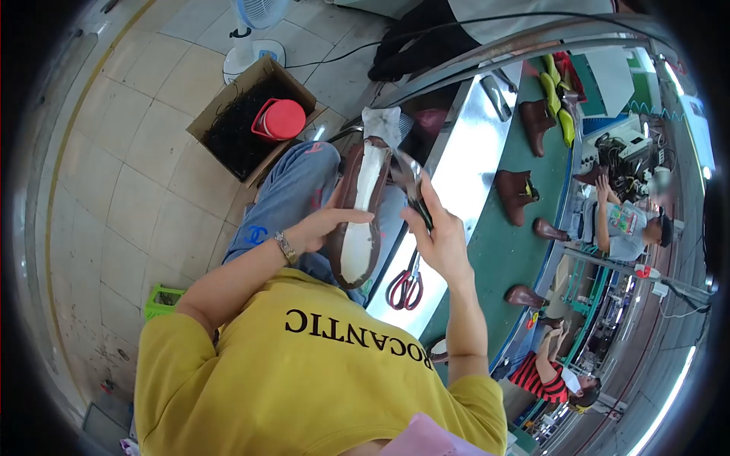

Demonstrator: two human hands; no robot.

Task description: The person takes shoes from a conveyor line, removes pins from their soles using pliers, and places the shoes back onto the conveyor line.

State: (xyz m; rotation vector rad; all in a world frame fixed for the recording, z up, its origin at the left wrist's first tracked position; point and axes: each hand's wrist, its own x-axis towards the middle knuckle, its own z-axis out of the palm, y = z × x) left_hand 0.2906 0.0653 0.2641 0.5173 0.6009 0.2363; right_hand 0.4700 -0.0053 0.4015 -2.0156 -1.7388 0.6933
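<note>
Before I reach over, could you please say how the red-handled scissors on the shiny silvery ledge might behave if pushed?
The red-handled scissors would probably slide readily, as the shiny ledge looks smooth. Lying flat with two broad loops, they seem unlikely to roll.

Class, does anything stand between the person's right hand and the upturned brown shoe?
Only the pliers held in the right hand, pointing toward the brown shoe; nothing else visible stands between.

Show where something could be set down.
Free: the metal ledge between the red-handled scissors and far dark object; the green surface between ledge and brown boots. Crowded: that surface's far end, where yellow shoe forms cluster.
</note>
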